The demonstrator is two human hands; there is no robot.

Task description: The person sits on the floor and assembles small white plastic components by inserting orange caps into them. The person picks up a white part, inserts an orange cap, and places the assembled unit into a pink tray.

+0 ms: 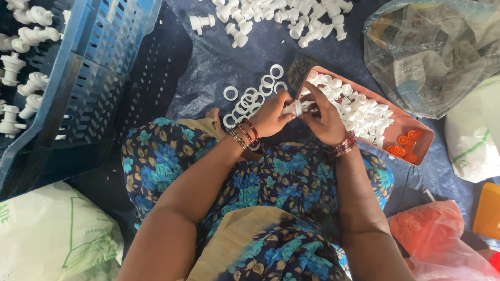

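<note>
A small white plastic fitting [297,107] is pinched between both hands above the person's lap — the left hand [271,115] closed around one end, the right hand [327,119] gripping the other. Just beyond the left hand, white rings [250,96] lie scattered on blue sheeting [208,62]. Beside the right hand sits a pink tray [423,151] of white caps [359,106] — orange caps [406,145] at its near end.

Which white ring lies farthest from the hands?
The ring at the top of the loose scatter, just left of the pink tray. It sits alone, above the others, which cluster nearer the left hand.
</note>
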